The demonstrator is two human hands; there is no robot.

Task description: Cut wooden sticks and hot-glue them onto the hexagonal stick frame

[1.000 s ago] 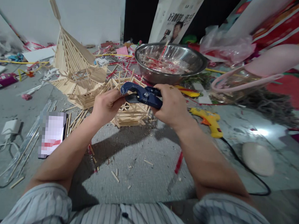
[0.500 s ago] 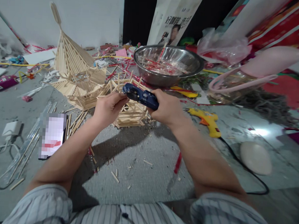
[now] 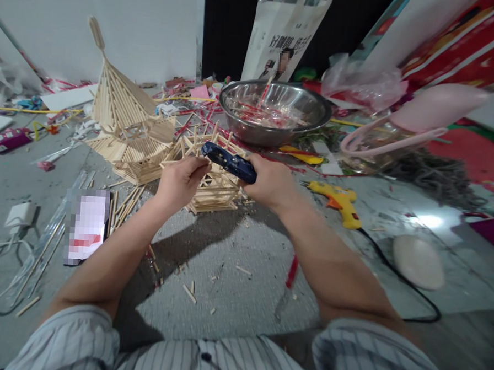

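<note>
My right hand [image 3: 267, 183] is closed around dark blue cutting pliers [image 3: 229, 163], whose head points left. Close to that head, the fingertips of my left hand [image 3: 178, 184] are pinched on a thin wooden stick [image 3: 164, 163]; its pale end shows left of the hand, and the rest is mostly hidden. Below and behind both hands stands an open lattice frame of stacked wooden sticks [image 3: 215, 197]. Left of it is a stick-built model roof [image 3: 121, 101] with a tall pointed top and flared eaves.
A steel bowl [image 3: 275, 128] with wrappers and red strips stands behind. A yellow glue gun [image 3: 339, 202] lies right, its black cord running toward a white oval object [image 3: 418, 262]. A phone [image 3: 86, 223], loose sticks [image 3: 125, 206] and a white charger [image 3: 20, 215] are left.
The pliers' head has tilted slightly and its gap looks narrower. My right hand has shifted a little left and down. The view has moved slightly; my left hand stays pinched.
</note>
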